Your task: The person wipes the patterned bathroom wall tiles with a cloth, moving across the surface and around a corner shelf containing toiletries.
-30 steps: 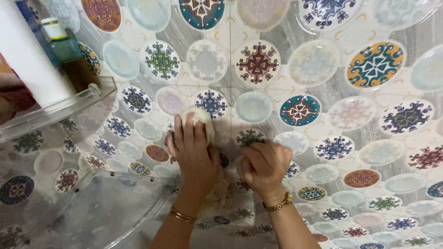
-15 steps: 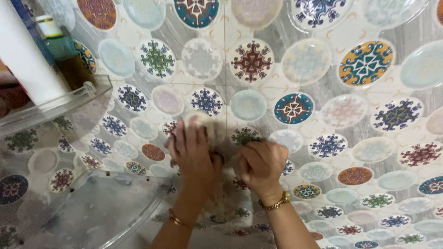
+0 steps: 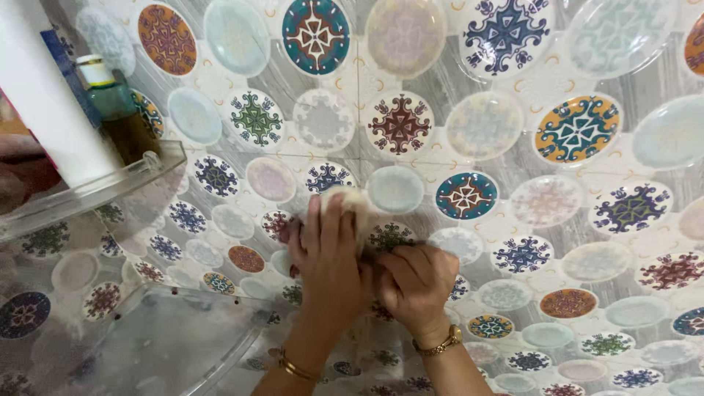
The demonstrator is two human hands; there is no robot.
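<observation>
At far left, a white cylinder [image 3: 40, 95] and a green-capped bottle [image 3: 117, 110] stand on the upper clear corner shelf [image 3: 95, 192], with a second clear corner shelf [image 3: 169, 337] below it. Neither is touched.

Your left hand [image 3: 330, 257], a gold bangle [image 3: 293, 364] at its wrist, lies flat against the patterned wall tiles [image 3: 513, 147], its fingers spread over a pale, fluffy cleaning pad [image 3: 350, 199] and pressing it to the wall just below a light blue disc in the pattern. Only the pad's top edge shows above your fingertips.

Just beside it and touching, your right hand [image 3: 418, 282], with a gold wristwatch [image 3: 440, 343], is clenched in a loose fist with the knuckles on the tile. Whether it grips a trailing part of the pad cannot be told from this view.

The step in hand looks like scrubbing the tiles beside the shelves. The next move probably calls for steady pressure on the pad, and care to stay clear of the shelf edge.
</observation>
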